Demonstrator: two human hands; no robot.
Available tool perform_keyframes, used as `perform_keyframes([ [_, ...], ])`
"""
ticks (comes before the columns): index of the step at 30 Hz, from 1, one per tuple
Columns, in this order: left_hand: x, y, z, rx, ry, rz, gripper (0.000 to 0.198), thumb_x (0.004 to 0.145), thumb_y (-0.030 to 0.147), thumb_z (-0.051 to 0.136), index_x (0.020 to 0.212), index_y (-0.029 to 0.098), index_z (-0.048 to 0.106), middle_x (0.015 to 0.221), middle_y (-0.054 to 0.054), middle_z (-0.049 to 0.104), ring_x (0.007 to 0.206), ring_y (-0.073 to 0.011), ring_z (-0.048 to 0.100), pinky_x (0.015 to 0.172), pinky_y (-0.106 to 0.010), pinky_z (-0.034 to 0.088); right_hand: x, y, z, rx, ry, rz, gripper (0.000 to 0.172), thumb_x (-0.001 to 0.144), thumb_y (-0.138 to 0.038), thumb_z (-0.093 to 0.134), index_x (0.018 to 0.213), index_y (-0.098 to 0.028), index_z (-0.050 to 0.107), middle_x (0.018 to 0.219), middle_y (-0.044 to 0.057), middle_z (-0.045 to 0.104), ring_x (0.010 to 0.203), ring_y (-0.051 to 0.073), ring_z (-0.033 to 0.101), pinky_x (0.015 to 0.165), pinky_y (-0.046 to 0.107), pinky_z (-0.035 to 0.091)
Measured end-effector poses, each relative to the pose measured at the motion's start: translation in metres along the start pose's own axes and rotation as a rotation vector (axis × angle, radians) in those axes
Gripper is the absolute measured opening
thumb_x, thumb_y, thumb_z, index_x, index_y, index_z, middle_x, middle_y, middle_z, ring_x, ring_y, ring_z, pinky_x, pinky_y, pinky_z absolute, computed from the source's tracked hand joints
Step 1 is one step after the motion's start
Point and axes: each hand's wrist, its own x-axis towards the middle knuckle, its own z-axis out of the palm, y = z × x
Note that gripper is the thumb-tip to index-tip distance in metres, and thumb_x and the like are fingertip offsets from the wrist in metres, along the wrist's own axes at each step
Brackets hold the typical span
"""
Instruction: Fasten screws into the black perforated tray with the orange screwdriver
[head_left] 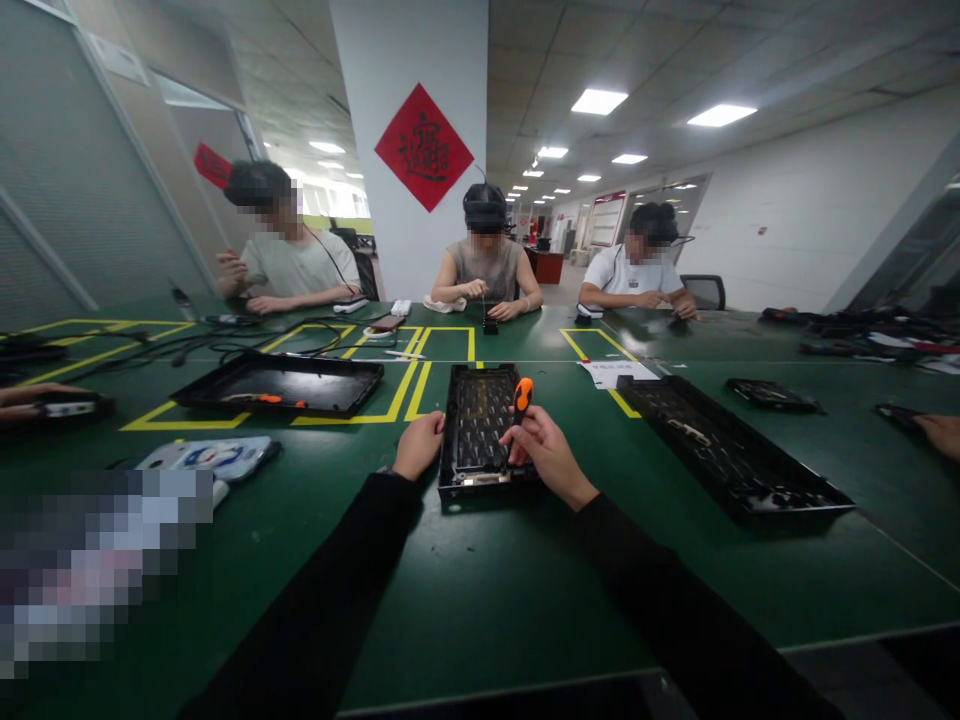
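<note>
In the middle of the green table lies a black rectangular plastic casing (475, 420) with a raised rim and rows of small shapes inside. A metallic strip (480, 480) shows along its near end. My left hand (418, 446) is closed at the casing's left rim, its fingertips partly hidden. An orange-and-black screwdriver (523, 396) stands nearly upright in my right hand (549, 456), handle up, over the casing's right side. My fingers cover its lower part, so I cannot see where the tip touches.
To the left, a black tray (352, 392) holds orange-handled tools (266, 399). A longer black casing (720, 440) lies right, near a white paper (619, 374). Cables (225, 340) cross the left side. Several people sit around; a co-worker's hand (941, 435) shows at far right.
</note>
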Motion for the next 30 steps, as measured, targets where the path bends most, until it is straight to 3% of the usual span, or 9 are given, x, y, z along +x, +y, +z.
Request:
perform_keyframes([
  [6, -0.0010, 0.0029, -0.0020, 0.002, -0.010, -0.020, 0.016, 0.071, 0.019, 0.043, 0.059, 0.019, 0.032, 0.056, 0.003, 0.040, 0.057, -0.0115, 0.036, 0.054, -0.025, 0.017, -0.0001, 0.0000, 0.0001, 0.000, 0.002, -0.002, 0.026, 0.079, -0.036, 0.058, 0.093, -0.019, 0.042, 0.077, 0.000, 0.063, 0.052, 0.008, 0.054, 0.048, 0.021, 0.043],
  [14, -0.0002, 0.0002, 0.0006, -0.015, 0.015, 0.011, 0.019, 0.072, 0.022, 0.044, 0.058, 0.019, 0.031, 0.054, 0.003, 0.038, 0.055, -0.0111, 0.035, 0.054, -0.025, 0.019, 0.0005, 0.0004, -0.0009, -0.012, -0.009, 0.004, 0.028, 0.083, -0.038, 0.051, 0.102, -0.019, 0.046, 0.081, 0.002, 0.063, 0.052, 0.008, 0.054, 0.047, 0.020, 0.042],
  [21, -0.0001, 0.0011, -0.0001, -0.008, 0.006, -0.008, 0.020, 0.072, 0.021, 0.044, 0.058, 0.019, 0.030, 0.055, 0.003, 0.040, 0.057, -0.0114, 0.036, 0.055, -0.024, 0.020, 0.0001, -0.0006, 0.0000, 0.014, 0.004, 0.018, 0.025, 0.080, -0.037, 0.056, 0.094, -0.019, 0.045, 0.079, 0.001, 0.062, 0.051, 0.007, 0.053, 0.048, 0.021, 0.043],
  [26, -0.0013, 0.0023, -0.0012, -0.007, 0.006, 0.002, 0.020, 0.072, 0.020, 0.043, 0.059, 0.019, 0.029, 0.056, 0.002, 0.041, 0.057, -0.0117, 0.037, 0.054, -0.024, 0.019, 0.0001, -0.0029, -0.0006, -0.007, -0.005, 0.027, 0.029, 0.085, -0.038, 0.047, 0.104, -0.017, 0.050, 0.086, 0.004, 0.062, 0.054, 0.008, 0.054, 0.047, 0.021, 0.043],
  [30, -0.0016, 0.0027, -0.0016, -0.002, -0.007, -0.020, 0.020, 0.073, 0.020, 0.044, 0.059, 0.019, 0.030, 0.056, 0.002, 0.040, 0.058, -0.0119, 0.038, 0.054, -0.024, 0.020, -0.0002, -0.0018, 0.0005, -0.021, 0.002, 0.012, 0.032, 0.083, -0.038, 0.051, 0.108, -0.019, 0.045, 0.081, 0.002, 0.062, 0.053, 0.008, 0.053, 0.047, 0.020, 0.042],
])
